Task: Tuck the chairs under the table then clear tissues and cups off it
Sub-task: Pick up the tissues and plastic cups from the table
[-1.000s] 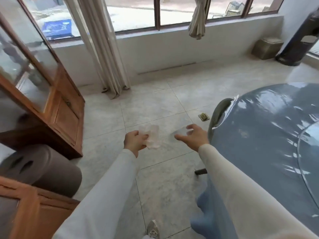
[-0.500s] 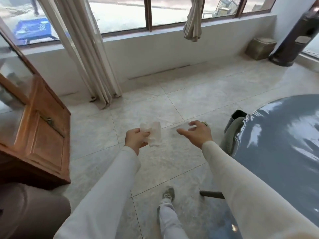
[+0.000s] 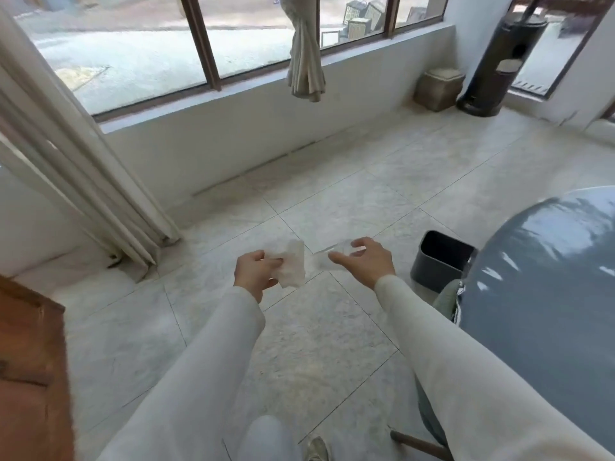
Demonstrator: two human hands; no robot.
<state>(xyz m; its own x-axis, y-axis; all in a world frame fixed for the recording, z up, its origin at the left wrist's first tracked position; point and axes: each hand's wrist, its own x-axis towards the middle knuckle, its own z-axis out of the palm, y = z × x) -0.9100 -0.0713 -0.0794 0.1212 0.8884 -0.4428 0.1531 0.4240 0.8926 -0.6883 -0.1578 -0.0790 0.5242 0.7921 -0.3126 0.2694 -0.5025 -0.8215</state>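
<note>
My left hand (image 3: 255, 273) is closed around a crumpled white tissue (image 3: 293, 267), held out over the floor. My right hand (image 3: 367, 261) grips a clear plastic cup (image 3: 332, 259) lying sideways in its fingers, just right of the tissue. The round grey-blue table (image 3: 545, 281) fills the right side of the view. A green chair back (image 3: 447, 299) shows at the table's left edge, with a wooden chair leg (image 3: 419, 445) below it. Both arms wear pale long sleeves.
A dark grey waste bin (image 3: 441, 261) stands open on the tiled floor just left of the table. A wooden cabinet (image 3: 31, 377) is at the lower left, long curtains (image 3: 83, 181) hang on the left, and a dark patio heater (image 3: 499, 61) and a beige bin (image 3: 439, 84) stand in the far right corner.
The view has swung right and forward: the cabinet slid off to the left and the grey bin came fully into view. Both hands keep the tissue and the cup.
</note>
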